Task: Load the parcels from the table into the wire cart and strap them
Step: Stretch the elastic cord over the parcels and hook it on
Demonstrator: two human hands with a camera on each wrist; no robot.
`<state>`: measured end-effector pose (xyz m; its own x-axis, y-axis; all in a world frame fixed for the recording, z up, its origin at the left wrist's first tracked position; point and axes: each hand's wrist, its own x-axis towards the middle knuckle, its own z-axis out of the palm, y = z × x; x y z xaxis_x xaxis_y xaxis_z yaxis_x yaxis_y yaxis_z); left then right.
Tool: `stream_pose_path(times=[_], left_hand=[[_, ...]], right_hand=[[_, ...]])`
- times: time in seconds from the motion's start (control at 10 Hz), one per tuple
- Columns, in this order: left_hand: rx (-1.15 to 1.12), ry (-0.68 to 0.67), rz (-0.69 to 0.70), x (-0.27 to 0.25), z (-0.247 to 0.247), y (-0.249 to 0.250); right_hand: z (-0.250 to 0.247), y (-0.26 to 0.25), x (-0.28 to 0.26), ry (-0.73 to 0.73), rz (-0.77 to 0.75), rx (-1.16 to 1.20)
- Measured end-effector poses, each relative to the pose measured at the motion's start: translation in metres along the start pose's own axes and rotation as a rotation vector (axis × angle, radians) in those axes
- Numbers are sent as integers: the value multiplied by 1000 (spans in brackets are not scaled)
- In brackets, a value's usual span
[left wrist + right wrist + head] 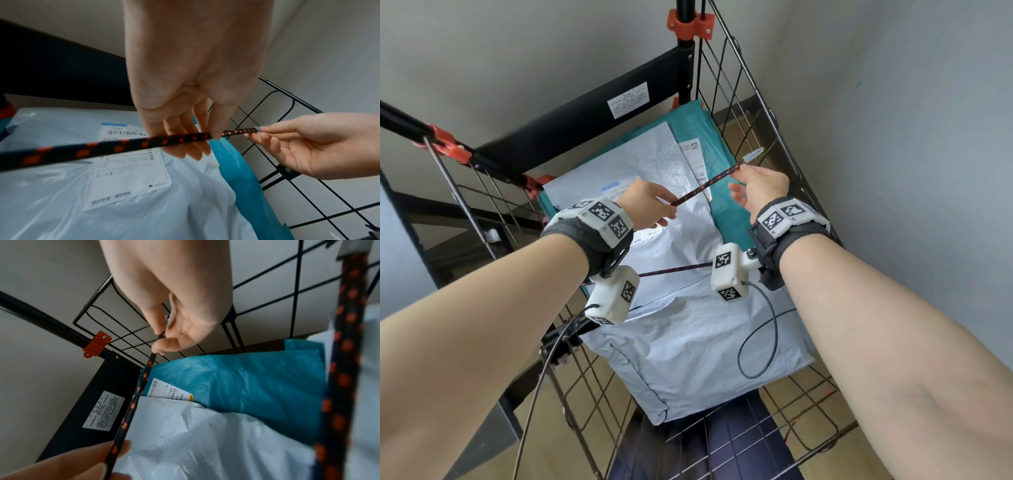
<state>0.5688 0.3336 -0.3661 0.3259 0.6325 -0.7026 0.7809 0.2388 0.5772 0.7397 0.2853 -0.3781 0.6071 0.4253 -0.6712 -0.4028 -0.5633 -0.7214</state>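
Grey-white parcels (688, 335) lie stacked on a teal parcel (726, 205) inside the black wire cart (767, 113). A black bungee strap with orange flecks (705, 186) runs taut above them. My left hand (650, 205) pinches the strap between thumb and fingers. My right hand (756, 185) pinches the strap near its metal hook end (753, 154), close to the cart's right wire wall. In the left wrist view the strap (123, 146) crosses under my left fingers (185, 146) to the right hand (308, 146). A second stretch of strap (674, 269) lies across the parcels below my wrists.
The cart's black back panel (592, 113) with a white label and orange clamps (690, 22) stands behind the parcels. Grey walls close in behind and to the right. A thin cable (756, 342) hangs from the right wrist camera over the front parcel.
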Motion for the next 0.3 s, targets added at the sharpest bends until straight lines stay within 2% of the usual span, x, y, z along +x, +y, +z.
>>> stream_pose_path(times=[0.1,0.3], left_hand=[[125,99,41,-15,-2,-5],[196,174,61,-53,-8,-15]], right_hand=[[-5,1,-15,-60,-10,-58],[-17,14,-46,-153,-70,-329]])
